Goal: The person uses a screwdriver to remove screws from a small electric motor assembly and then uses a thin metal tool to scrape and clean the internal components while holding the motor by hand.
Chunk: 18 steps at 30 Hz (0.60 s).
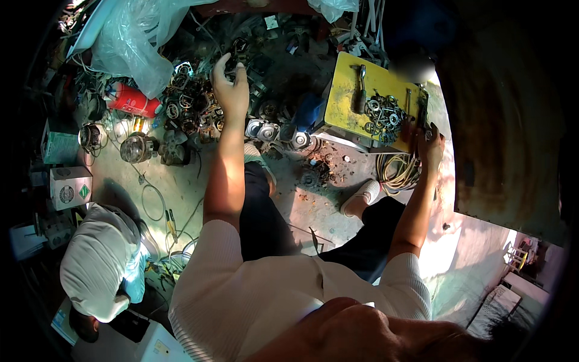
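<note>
My left hand (pixel 230 87) is raised over a dense pile of metal parts (pixel 193 105), its curved fingers apart and nothing visibly held. At the right edge of a yellow board (pixel 344 78), my right hand (pixel 432 145) has its fingers curled on a dark object too hidden to name. On the board lie a dark-handled tool (pixel 362 90), a thin metal tool (pixel 408 102) and a heap of metal rings (pixel 384 117). A blue object (pixel 307 113) is beside the board, near some silvery housings (pixel 268 130).
A co-worker in a pale shirt (pixel 99 253) bends at lower left. A red cylinder (pixel 132 99), plastic sheeting (pixel 129 42), boxes (pixel 70 187) and cables crowd the left. Coiled hose (pixel 395 172) lies below the board; a rusty metal panel (pixel 500 133) stands at right.
</note>
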Each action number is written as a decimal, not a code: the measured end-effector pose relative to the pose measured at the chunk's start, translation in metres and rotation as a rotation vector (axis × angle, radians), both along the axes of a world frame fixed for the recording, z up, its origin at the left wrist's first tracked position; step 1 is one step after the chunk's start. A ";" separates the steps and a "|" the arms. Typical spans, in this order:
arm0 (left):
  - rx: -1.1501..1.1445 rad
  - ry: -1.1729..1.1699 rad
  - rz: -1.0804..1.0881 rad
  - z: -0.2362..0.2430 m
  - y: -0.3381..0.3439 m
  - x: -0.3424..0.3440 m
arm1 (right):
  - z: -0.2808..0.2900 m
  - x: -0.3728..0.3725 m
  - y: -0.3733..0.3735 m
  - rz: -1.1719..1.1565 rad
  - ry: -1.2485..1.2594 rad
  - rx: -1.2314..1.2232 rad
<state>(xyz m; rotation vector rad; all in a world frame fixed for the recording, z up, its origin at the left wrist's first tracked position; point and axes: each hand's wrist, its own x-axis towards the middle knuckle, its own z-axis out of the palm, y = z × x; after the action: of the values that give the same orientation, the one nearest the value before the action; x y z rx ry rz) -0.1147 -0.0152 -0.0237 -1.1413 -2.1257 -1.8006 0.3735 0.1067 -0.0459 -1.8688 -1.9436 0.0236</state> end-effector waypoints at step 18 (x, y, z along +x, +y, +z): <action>-1.176 0.024 -0.365 -0.280 0.068 -0.029 | -0.014 -0.219 -0.144 1.327 0.182 -0.443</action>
<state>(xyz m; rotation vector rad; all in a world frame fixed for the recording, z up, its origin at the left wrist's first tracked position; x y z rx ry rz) -0.1441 0.0528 -0.3033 -1.7777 -3.1581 -0.3984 0.1547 -0.0368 -0.0600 -0.3887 -2.7673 1.0164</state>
